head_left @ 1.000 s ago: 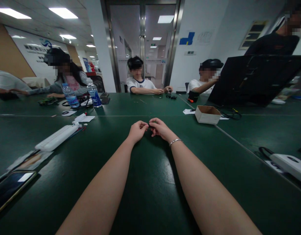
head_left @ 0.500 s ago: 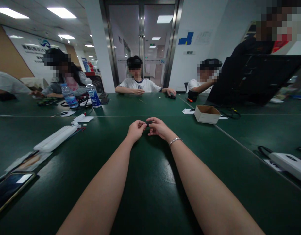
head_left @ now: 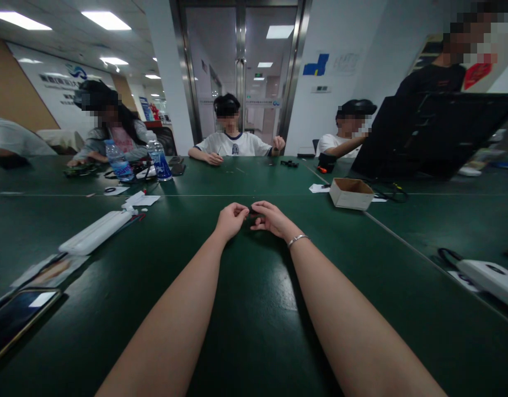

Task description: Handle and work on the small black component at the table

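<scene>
A: In the head view, where's the thing being handled?

B: At about the centre of the frame: a small dark piece (head_left: pixel 251 209), between the fingertips of two bare hands, over the green table (head_left: pixel 254 342).

A: Which way does it point?

B: Can't tell from where I stand. It's tiny and mostly covered by fingers, so I can't make out an end or a long axis.

A: What's the left hand (head_left: pixel 231 221) doing?

B: It reaches in from the lower left of the frame, thumb and forefinger drawn together, pinching the piece at its left side, as far as I can see.

A: And the right hand (head_left: pixel 273 217), with the silver bracelet (head_left: pixel 297 239) at its wrist?

B: Reaches in from the lower right. Its forefinger bends over close to the piece, with other fingers curled lower down, a little apart. Whether it grips the piece or merely touches it, I can't tell.

A: Anything about them?

B: A smartphone (head_left: pixel 20 322) at the lower left edge, a long white case (head_left: pixel 97 234) above it, two water bottles (head_left: pixel 158 161) at upper left, and an open cardboard box (head_left: pixel 347 197) right of centre, well apart from the hands.
</scene>
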`<state>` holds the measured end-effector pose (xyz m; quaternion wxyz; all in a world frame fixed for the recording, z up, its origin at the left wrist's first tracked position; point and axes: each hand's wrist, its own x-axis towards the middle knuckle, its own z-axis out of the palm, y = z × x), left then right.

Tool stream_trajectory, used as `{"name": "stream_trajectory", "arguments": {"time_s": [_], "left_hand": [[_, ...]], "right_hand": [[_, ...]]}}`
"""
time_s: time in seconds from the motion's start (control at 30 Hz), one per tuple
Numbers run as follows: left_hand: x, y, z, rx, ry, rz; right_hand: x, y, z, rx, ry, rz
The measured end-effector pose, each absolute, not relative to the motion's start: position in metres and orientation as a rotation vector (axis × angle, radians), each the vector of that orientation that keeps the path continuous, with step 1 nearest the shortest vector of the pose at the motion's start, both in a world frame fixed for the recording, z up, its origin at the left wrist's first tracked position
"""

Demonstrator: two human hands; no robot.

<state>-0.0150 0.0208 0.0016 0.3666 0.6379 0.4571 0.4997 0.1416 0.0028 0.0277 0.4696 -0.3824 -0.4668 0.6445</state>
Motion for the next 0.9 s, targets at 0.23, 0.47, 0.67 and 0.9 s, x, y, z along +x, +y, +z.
{"name": "stream_trajectory", "arguments": {"time_s": [0.23, 0.47, 0.67, 0.9], "left_hand": [[-0.0145, 0.0196, 0.0028, 1.634, 1.179, 1.267], [-0.0149, 0.0182, 0.0033, 1.673, 1.205, 1.246], [-0.0147, 0.0182, 0.0034, 1.688, 1.215, 1.236], [-0.0146, 0.0179, 0.0039, 1.676, 1.219, 1.259]], "right_hand": [[0.1419, 0.0043, 0.0264, -0.933, -1.145, 1.558], [0.1411, 0.0051, 0.0264, -0.977, -1.201, 1.56], [0.1418, 0.0045, 0.026, -0.94, -1.204, 1.591], [0.1415, 0.0052, 0.0273, -0.982, -1.189, 1.548]]}}
